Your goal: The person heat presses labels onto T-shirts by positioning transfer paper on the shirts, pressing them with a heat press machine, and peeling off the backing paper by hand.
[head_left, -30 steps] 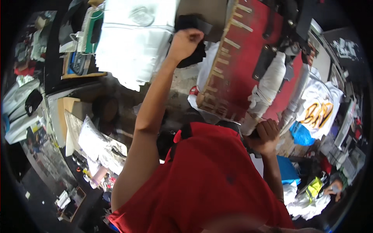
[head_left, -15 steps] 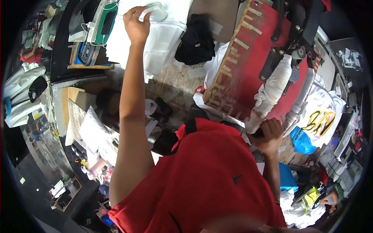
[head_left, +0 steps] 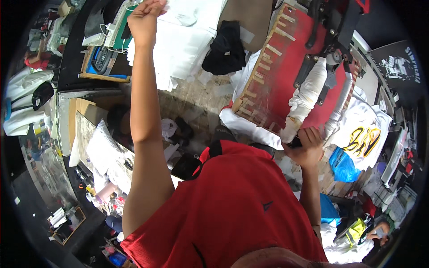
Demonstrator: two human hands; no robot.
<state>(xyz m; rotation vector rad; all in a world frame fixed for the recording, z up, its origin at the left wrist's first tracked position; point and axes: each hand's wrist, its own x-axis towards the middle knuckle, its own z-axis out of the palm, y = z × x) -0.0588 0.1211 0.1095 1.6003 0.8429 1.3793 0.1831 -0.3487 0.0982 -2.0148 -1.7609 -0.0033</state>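
Observation:
My left hand (head_left: 144, 22) is stretched far forward at the upper edge. Its fingers are pinched together at the left corner of a stack of white sheets (head_left: 187, 56); whatever lies between the fingertips is too small to make out. A faint grey round mark (head_left: 186, 18) shows on the top sheet. My right hand (head_left: 306, 146) is closed around the lower end of a handle (head_left: 308, 96) wrapped in white cloth. That handle belongs to a press with a red plate (head_left: 290, 58), whose edge is lined with tan tape strips.
A bunched black cloth (head_left: 224, 51) lies between sheets and press. Right of the press are a printed white shirt (head_left: 364, 129) and a blue plastic bag (head_left: 344, 165). Left stand a blue-grey device (head_left: 102, 60) and a board with a clear-wrapped packet (head_left: 103, 145). Another person (head_left: 382, 230) is at far right.
My left hand has moved up and left from the round mark to the sheets' corner, its fingers drawing together. My right hand keeps its grip on the handle. The view has shifted slightly.

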